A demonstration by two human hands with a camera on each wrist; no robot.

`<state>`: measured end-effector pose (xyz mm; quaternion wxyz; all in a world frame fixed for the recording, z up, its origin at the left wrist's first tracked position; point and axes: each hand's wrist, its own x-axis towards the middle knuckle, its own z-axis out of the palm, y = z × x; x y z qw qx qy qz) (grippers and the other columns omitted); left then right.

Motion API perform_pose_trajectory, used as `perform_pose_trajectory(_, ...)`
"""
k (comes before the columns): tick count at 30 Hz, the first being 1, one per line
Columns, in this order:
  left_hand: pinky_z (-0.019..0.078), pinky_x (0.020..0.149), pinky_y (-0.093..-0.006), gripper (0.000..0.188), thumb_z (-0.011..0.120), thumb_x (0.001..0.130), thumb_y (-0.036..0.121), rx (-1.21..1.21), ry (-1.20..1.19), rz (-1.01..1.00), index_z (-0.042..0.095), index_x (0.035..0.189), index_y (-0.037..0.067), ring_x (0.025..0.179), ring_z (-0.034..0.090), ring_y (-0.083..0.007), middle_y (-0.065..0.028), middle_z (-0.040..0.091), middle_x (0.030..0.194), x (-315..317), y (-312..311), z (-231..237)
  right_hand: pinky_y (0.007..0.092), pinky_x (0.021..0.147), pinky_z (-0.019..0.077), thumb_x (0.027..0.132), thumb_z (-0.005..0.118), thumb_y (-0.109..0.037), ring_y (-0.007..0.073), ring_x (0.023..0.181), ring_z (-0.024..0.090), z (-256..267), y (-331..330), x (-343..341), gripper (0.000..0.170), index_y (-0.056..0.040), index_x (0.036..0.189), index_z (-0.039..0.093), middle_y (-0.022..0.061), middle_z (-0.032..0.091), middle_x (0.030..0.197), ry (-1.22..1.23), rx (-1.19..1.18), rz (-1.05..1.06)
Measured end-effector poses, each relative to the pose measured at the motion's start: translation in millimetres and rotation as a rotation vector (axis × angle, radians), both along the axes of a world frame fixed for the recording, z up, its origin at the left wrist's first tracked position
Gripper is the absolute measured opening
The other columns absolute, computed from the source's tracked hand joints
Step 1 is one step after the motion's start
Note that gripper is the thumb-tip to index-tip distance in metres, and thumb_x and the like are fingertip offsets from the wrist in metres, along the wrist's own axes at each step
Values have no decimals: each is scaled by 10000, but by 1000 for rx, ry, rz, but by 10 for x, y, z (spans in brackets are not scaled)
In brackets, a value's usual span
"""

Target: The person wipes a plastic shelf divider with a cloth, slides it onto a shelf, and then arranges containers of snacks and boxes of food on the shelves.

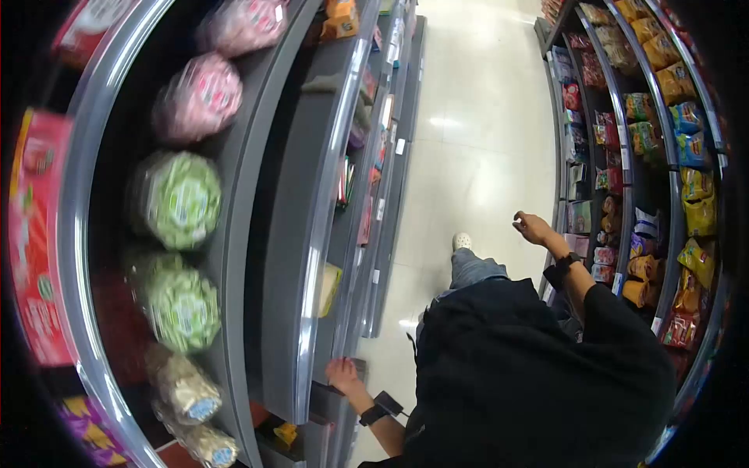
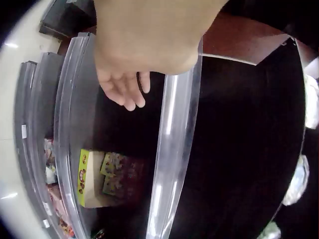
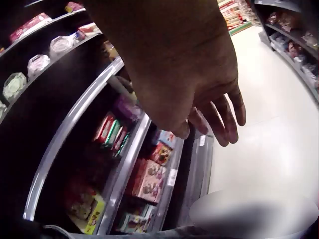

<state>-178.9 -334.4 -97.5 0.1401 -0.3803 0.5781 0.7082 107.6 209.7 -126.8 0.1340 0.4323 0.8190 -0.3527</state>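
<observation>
Shelving [image 1: 292, 203] is running along the person's left side, its dark-grey boards edged with glossy clear plastic rails [image 2: 173, 144]. The left hand [image 1: 343, 377] is hanging relaxed beside one rail, gripping nothing; the wrist is hiding whether they are touching. On a shelf near it, an open display box [image 2: 93, 186] is showing a yellow-green printed front and similarly coloured packets [image 2: 114, 172]. The right hand [image 1: 534, 228] is hovering over the pale floor [image 1: 468, 164], loosely curled and free.

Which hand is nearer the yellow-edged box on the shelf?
Left. In the head view, the left hand appears a little below the yellow-edged box; the right hand is farther off to the right, over the aisle floor.
</observation>
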Motion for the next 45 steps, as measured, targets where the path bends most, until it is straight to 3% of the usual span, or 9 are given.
perform_pose_trajectory(2, 472, 633, -333, 264, 465, 876, 307, 174, 215, -393, 529, 917, 54, 672, 537, -188, -82, 554, 824, -197, 301, -284, 442, 747, 458, 888, 485, -279, 384, 837, 589, 6, 324, 99, 302, -14, 1021, 541, 225, 625, 860, 51, 4, -74)
perform_pose_trajectory(5, 448, 609, -258, 169, 482, 893, 170, -282, 527, -571, 562, 831, 35, 642, 532, -144, -60, 559, 776, -365, 1890, 577, 447, 743, 457, 887, 485, -284, 387, 834, 588, 167, 725, 6, 297, -10, 980, 553, 233, 621, 856, 67, 55, -103)
perform_pose_trajectory(10, 458, 692, -300, 151, 497, 898, 122, -608, 874, -852, 554, 868, -14, 765, 560, -196, -74, 562, 822, -864, 3258, 1150, 404, 712, 467, 896, 478, -265, 346, 793, 601, 240, 1271, -752, 285, -13, 1005, 552, 211, 619, 848, 257, 45, -46)
perform_pose_trajectory(12, 443, 779, -326, 132, 536, 874, 95, -996, 1274, -964, 550, 939, -19, 875, 543, -237, -113, 555, 931, -1170, 3572, 1235, 402, 718, 465, 900, 471, -266, 343, 808, 598, 438, 1327, -1246, 288, -10, 1007, 549, 210, 616, 865, 328, -22, 9)
perform_pose_trajectory(19, 376, 917, -393, 238, 550, 847, 90, -1013, 1048, -1123, 535, 1069, 4, 1076, 472, -323, -149, 498, 1134, -2054, 4408, 1145, 417, 765, 451, 910, 446, -258, 352, 870, 572, 663, 1331, -2460, 280, -13, 1020, 526, 197, 604, 912, 469, -134, 210)
perform_pose_trajectory(27, 303, 1010, -399, 414, 579, 828, 101, -832, 1354, -1492, 509, 1236, 112, 1220, 368, -343, -146, 382, 1338, -2844, 5769, 1283, 420, 762, 452, 916, 433, -281, 353, 887, 573, 637, 1712, -2716, 303, -18, 1025, 535, 193, 612, 918, 271, -187, 170)
perform_pose_trajectory(32, 372, 846, -382, 178, 613, 776, 70, -732, 1291, -1550, 581, 943, 18, 928, 465, -296, -117, 489, 946, -3096, 6115, 1170, 448, 746, 446, 910, 445, -276, 384, 825, 578, 601, 2013, -2908, 302, -1, 978, 552, 212, 618, 848, 312, -139, 64)
perform_pose_trajectory(41, 365, 852, -338, 124, 569, 799, 37, -792, 1044, -1324, 502, 894, -7, 893, 473, -257, -107, 466, 890, -3213, 6071, 974, 435, 717, 444, 903, 468, -343, 382, 806, 574, 725, 2476, -3725, 378, 12, 1030, 506, 218, 598, 844, 621, -429, -38)
perform_pose_trajectory(45, 358, 882, -341, 168, 552, 841, 89, -863, 979, -1225, 495, 963, -12, 926, 476, -247, -115, 490, 936, -3254, 6130, 1031, 311, 648, 436, 875, 569, -306, 174, 677, 528, 733, 2523, -4321, 387, -19, 1105, 451, 90, 538, 780, 843, -769, -286)
